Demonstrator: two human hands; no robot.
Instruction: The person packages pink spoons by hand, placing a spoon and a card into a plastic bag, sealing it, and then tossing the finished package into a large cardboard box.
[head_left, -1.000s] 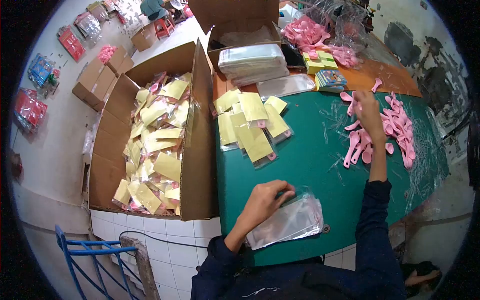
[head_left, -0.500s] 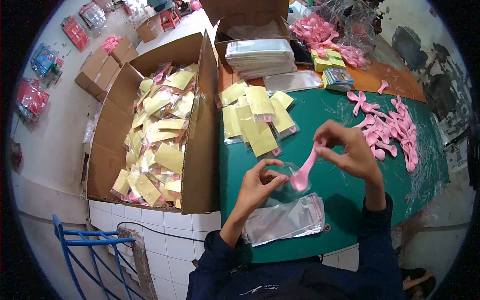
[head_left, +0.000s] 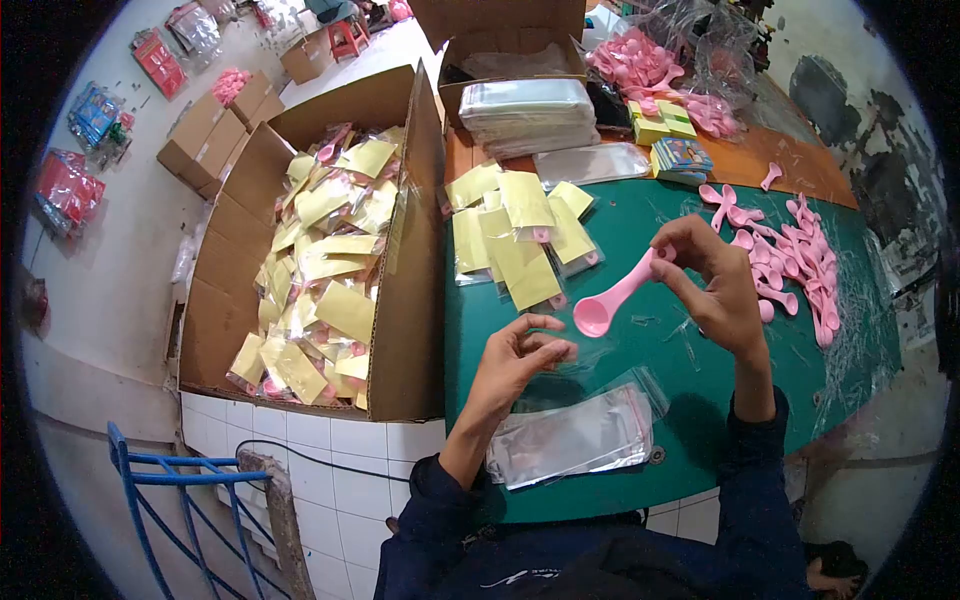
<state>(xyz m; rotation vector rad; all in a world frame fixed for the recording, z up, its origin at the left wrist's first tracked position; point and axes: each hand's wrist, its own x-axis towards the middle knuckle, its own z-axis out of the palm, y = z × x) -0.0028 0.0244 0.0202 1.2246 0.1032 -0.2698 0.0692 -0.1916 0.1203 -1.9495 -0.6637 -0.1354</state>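
My right hand [head_left: 712, 285] pinches a pink plastic spoon [head_left: 618, 298] by its handle end, with the bowl pointing left toward my other hand. My left hand [head_left: 520, 365] has its thumb and fingers curled together at the tips. A thin clear plastic bag [head_left: 590, 357], faint and blurred, extends from those fingertips below the spoon's bowl. Under both hands lies a stack of clear plastic bags [head_left: 570, 440], one of them sticking out at the upper right. Many pink spoons [head_left: 785, 255] are heaped to the right of my right hand.
Packed bags with yellow cards [head_left: 518, 255] lie on the green table [head_left: 690, 455]. A cardboard box [head_left: 408, 250] at left holds many more. Toward the back are stacked clear bags [head_left: 525, 115], small printed cards [head_left: 682, 158] and bagged pink spoons [head_left: 635, 60].
My right hand has lifted the spoon up and away from the clear bag at my left fingertips. The spoon's bowl has swung leftward and upward. My left hand stays nearly in place.
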